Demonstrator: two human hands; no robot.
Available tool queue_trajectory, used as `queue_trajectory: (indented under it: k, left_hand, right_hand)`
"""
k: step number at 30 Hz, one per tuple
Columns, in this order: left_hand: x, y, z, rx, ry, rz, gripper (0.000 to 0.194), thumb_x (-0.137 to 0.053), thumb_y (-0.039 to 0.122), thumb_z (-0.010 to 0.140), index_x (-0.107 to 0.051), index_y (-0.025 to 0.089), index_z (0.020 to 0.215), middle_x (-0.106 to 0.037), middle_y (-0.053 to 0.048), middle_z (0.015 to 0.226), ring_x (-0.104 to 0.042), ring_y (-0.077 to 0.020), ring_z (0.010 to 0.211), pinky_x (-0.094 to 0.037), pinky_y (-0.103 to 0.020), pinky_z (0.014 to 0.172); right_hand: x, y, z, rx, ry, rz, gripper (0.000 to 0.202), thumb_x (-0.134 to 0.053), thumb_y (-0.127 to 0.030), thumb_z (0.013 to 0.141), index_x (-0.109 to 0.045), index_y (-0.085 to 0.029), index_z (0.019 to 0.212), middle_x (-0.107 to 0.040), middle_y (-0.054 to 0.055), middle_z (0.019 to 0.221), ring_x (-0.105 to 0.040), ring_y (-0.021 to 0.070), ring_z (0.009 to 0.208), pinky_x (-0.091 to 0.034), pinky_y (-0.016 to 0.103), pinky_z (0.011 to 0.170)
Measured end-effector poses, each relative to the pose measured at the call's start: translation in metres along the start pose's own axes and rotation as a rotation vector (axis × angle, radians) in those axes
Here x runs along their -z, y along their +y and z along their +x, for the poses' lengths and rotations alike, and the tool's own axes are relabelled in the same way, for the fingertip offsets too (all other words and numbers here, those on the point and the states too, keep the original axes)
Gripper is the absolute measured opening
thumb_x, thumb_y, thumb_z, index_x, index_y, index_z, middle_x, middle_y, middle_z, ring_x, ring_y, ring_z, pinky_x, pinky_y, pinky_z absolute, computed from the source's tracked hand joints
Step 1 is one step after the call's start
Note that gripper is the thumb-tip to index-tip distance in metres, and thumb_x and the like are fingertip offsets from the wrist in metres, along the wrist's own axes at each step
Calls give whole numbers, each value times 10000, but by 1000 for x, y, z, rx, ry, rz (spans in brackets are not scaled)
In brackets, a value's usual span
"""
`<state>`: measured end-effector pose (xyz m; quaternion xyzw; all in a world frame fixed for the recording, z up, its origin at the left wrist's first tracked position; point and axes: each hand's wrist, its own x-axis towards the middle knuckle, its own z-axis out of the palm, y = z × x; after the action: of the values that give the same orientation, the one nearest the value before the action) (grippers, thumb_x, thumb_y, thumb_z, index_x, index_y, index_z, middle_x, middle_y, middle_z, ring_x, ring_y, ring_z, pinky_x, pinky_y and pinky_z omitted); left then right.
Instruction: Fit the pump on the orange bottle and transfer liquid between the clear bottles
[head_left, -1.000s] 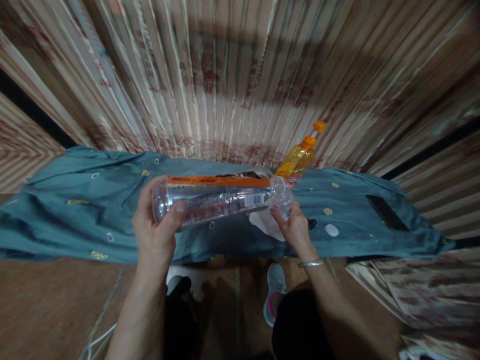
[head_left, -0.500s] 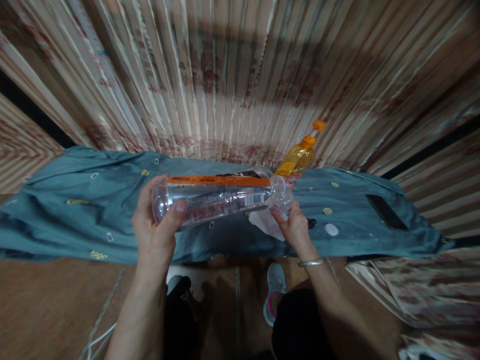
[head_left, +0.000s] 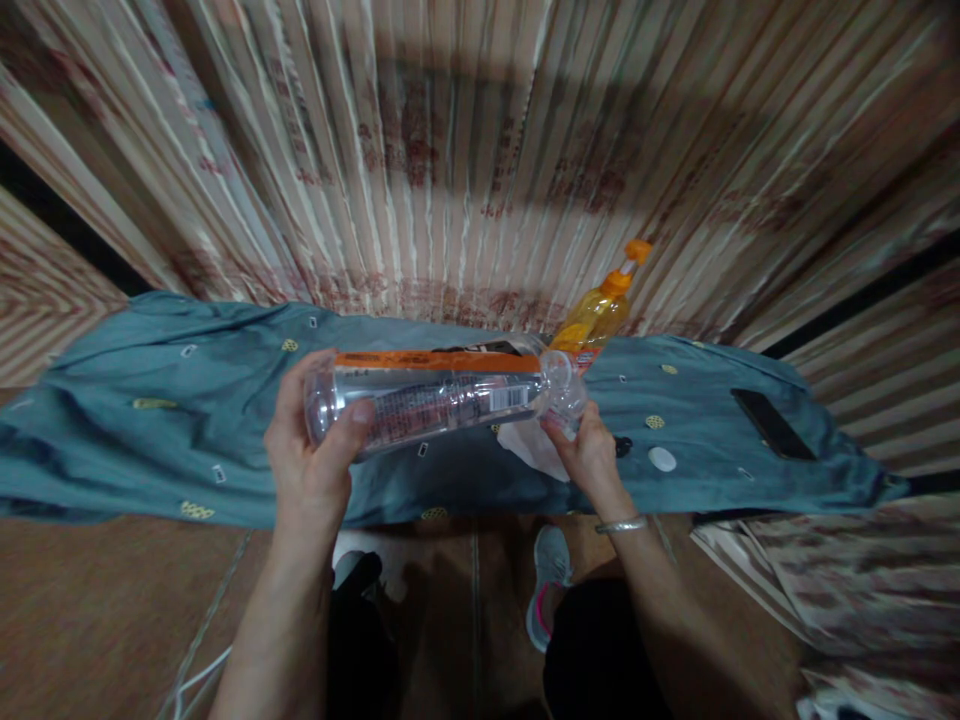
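Two hands hold one thing in the head view: a clear plastic bottle with an orange label band [head_left: 439,395], lying on its side in the air between them. Your left hand [head_left: 311,455] is clasped around the bottle's base end, thumb pressed on the near side of the clear wall and fingers wrapped behind it. Your right hand [head_left: 589,455] pinches the neck end with its fingertips, and a thin silver bangle [head_left: 621,524] sits on that wrist. The bottle hangs just above a worktop draped in a teal-blue cloth with small yellow and white motifs [head_left: 150,420], which stretches well out to either side of both hands.

Directly under your right hand's fingers lies a crumpled white paper tissue [head_left: 534,448] on the cloth; whether the hand touches it cannot be told. Just beyond that hand, past the bottle's neck, stands a yellow plastic bottle with an orange flip spout [head_left: 600,312], leaning toward the right. Just to the right of the same hand rest a small black knob-like object [head_left: 625,446] and a round white cap [head_left: 663,459], flat on the cloth. Farther right, well apart from your hands, a flat black phone-like slab [head_left: 772,424] lies near the cloth's edge. Below your hands, a grey shoe with pink trim [head_left: 547,585] stands on the brown floor. A striped beige curtain with reddish patterns [head_left: 480,150] hangs behind the worktop.
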<state>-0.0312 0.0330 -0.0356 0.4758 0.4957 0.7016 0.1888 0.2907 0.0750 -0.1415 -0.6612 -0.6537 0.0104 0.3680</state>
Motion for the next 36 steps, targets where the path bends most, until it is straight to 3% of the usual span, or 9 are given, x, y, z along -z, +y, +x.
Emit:
queue_trajectory:
  k: [7, 24, 36]
  left_hand:
    - [1, -3, -1, -40, -32, 57, 544, -747, 552, 717, -686, 257, 1170, -681, -15, 1046, -633, -218, 894, -489, -361, 801]
    - [1, 0, -1, -15, -3, -17, 556, -813, 534, 664, -721, 240, 1127, -693, -14, 1020, -620, -204, 891, -460, -345, 816]
    - [1, 3, -1, -16, -3, -21, 560, -822, 527, 657, -722, 241, 1129, -701, 7, 1000, -618, -185, 856, -450, -316, 770]
  right_hand:
    - [1, -1, 0, 6, 1, 10, 570, -511, -643, 916, -542, -157, 1212, -732, 147, 995, -708, 297, 887, -556, 398, 745]
    - [1, -2, -1, 10, 6, 5, 515, -547, -583, 914, -536, -170, 1222, -729, 148, 1038, -711, 305, 926, -557, 393, 766]
    - [-2, 0, -1, 3, 28, -2, 592, -517, -653, 908, -548, -151, 1219, -734, 143, 969, -705, 288, 866, -550, 386, 738]
